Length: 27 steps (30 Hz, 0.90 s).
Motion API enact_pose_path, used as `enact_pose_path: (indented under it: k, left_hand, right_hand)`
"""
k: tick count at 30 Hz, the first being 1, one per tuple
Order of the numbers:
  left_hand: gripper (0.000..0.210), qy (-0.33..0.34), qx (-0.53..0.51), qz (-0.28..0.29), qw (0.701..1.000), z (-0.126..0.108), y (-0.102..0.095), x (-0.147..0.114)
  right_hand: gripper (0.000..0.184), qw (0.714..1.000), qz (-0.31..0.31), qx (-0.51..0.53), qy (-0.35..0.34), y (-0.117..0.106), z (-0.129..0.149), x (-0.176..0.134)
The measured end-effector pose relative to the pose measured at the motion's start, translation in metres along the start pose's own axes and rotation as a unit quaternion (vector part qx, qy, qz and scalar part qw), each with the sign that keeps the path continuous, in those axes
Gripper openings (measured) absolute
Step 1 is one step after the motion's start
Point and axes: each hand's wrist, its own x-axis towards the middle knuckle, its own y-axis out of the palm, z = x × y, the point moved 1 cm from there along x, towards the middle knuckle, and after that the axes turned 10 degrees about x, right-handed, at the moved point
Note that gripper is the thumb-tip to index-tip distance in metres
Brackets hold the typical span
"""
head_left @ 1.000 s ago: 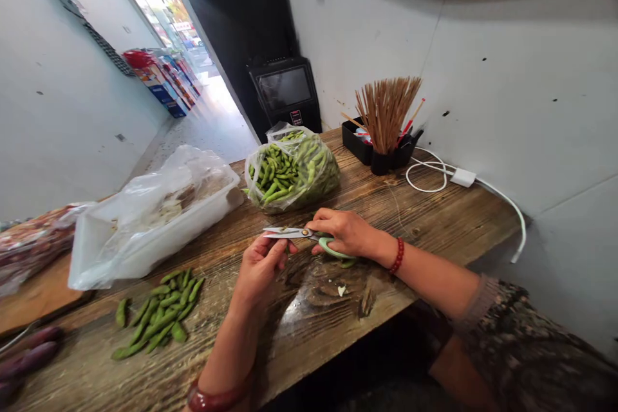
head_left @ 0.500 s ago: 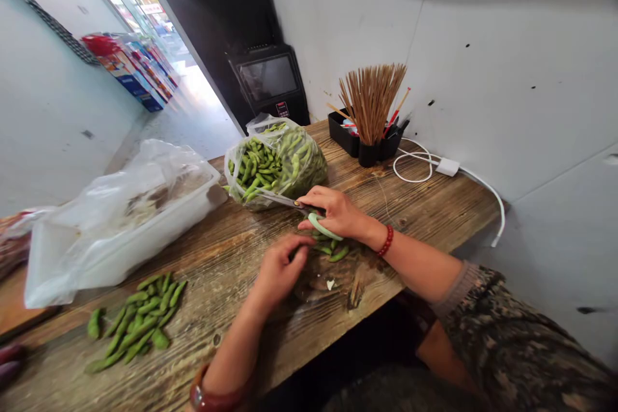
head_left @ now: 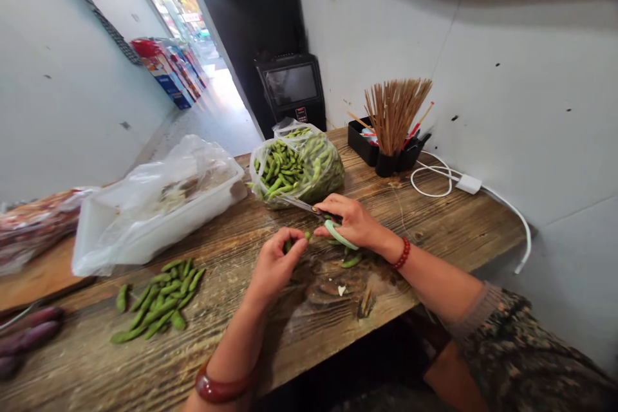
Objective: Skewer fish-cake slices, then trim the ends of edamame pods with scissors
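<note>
My right hand [head_left: 355, 222] is closed around a pair of scissors [head_left: 337, 233] with pale green handles, the blades pointing left toward the bag. In my left hand [head_left: 280, 264] a green soybean pod [head_left: 308, 235] is pinched between thumb and fingers, its tip showing just left of the scissors hand. A few loose pods [head_left: 351, 261] lie on the wood under my right hand, partly hidden by it. A clear plastic bag full of pods [head_left: 284, 167] stands open beyond both hands. Farther left, a pile of pods [head_left: 161, 299] rests on the table.
A white plastic bin [head_left: 203, 206] covered with clear film stands at the left, beside a bagged reddish item [head_left: 38, 225] and purple vegetables [head_left: 33, 331]. Toward the wall are a black holder with brown sticks [head_left: 396, 119] and a white cable [head_left: 467, 183]. The wooden table [head_left: 309, 341] ends near my body.
My left hand has closed its fingers on a pod, which now shows at the fingertips. The right hand still holds the scissors. The whole view has shifted, with things appearing farther right.
</note>
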Motion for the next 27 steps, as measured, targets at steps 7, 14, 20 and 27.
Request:
enact_pose_path:
  k: [7, 14, 20, 27]
  left_hand:
    - [0.030, -0.099, -0.202, 0.008, 0.974, -0.005, -0.018, -0.003]
    - [0.031, -0.097, -0.202, -0.019, 0.974, 0.003, -0.017, -0.003]
    - [0.027, -0.084, -0.218, -0.013, 0.972, 0.005, -0.018, -0.003]
    - [0.028, -0.087, -0.225, -0.060, 0.969, 0.000, -0.018, -0.002]
  right_hand:
    - [0.047, 0.999, 0.048, 0.008, 0.015, 0.003, 0.002, -0.003]
    - [0.052, 0.996, 0.089, -0.005, 0.004, 0.005, 0.007, -0.004]
    - [0.052, 0.995, 0.097, -0.028, 0.002, 0.005, 0.011, -0.005]
    - [0.053, 0.993, 0.105, -0.045, -0.005, 0.006, 0.014, -0.006]
